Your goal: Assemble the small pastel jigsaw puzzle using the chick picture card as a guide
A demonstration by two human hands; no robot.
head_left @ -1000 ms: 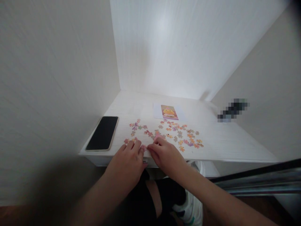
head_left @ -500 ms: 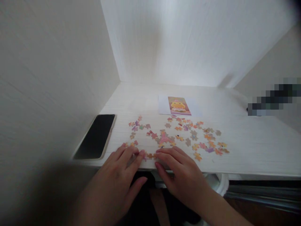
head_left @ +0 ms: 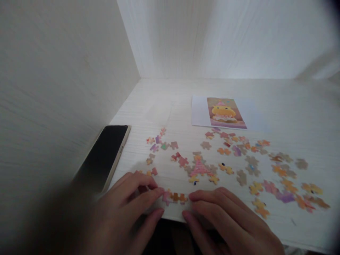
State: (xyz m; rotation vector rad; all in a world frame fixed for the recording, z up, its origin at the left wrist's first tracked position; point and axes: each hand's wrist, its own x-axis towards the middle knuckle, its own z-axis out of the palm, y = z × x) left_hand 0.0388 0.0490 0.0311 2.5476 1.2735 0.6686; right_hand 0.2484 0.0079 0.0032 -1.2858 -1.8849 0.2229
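Observation:
A short row of joined puzzle pieces (head_left: 174, 197), pink at one end and brown-orange at the other, lies flat near the table's front edge. My left hand (head_left: 138, 202) has its bent fingers at the pink end, index fingertip against it, thumb lower at the edge. At the orange end, my right hand (head_left: 223, 212) presses with its fingertips, its thumb also near the edge. Just beyond is a larger joined puzzle section (head_left: 200, 168) with a pink cone shape and yellow bits below. Several pieces beside my left fingers are partly hidden.
Loose puzzle pieces (head_left: 285, 194) spread across the right, with a smaller group (head_left: 164, 145) at the left. A printed picture (head_left: 225, 112) of a yellow figure in a party hat lies behind them. A phone (head_left: 106, 152) rests by the left wall (head_left: 66, 71).
The view has moved closer and shifted, so the table appears larger and lower. Both hands stay at the two ends of the short row, which looks little changed.

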